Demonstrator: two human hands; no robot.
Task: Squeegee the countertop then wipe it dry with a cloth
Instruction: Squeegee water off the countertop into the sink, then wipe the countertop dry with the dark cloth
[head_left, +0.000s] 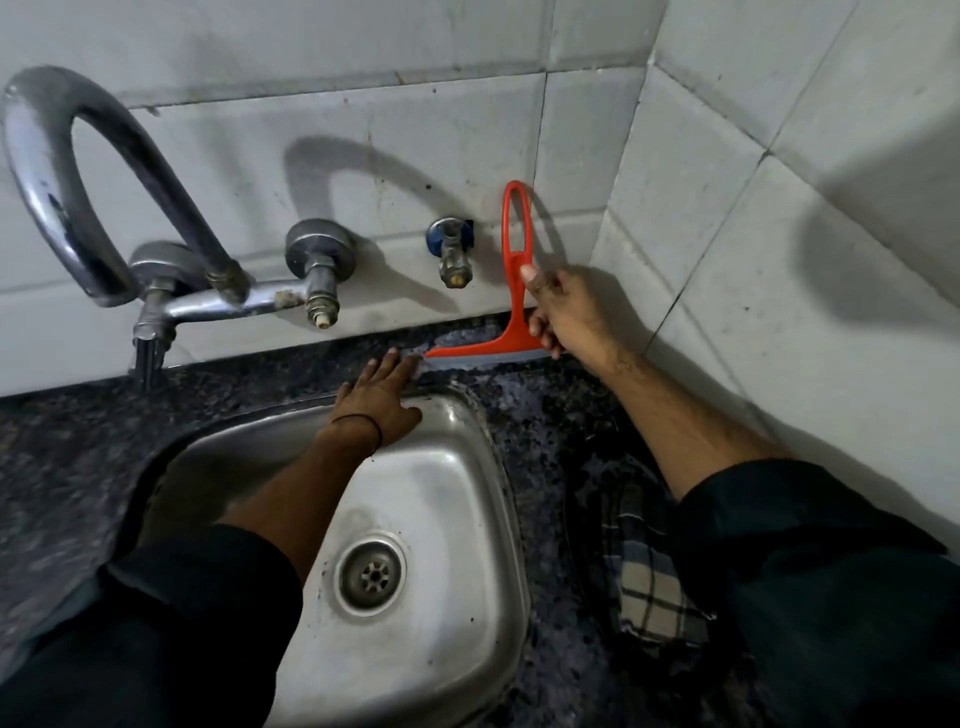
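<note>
Behind the sink (457, 415), the right hand (566, 306) grasps the squeegee (511, 312); left hand (382, 395) rests open. Keep its blade flat on the table (545, 415), pulling toward the sink.

The squeegee (515, 291) I grip in my right hand (563, 312) is smooth orange plastic with a slight sheen, and a paler grey rubber-like strip runs along its blade. Under it the countertop (540, 415) looks like polished dark speckled stone, faintly glossy near the back edge. My left hand (382, 397) lies flat on the rim of the sink (457, 499), brushed steel with a dull satin shine, spotted and stained around the metal drain (371, 574). The tap (104, 208) is chromed metal, glossy but tarnished and crusted at the joints. The wall tiles (415, 130) are glazed white, smudged with grime. The checked cloth (649, 577) at the counter's right side is soft, matt woven fabric.
</note>
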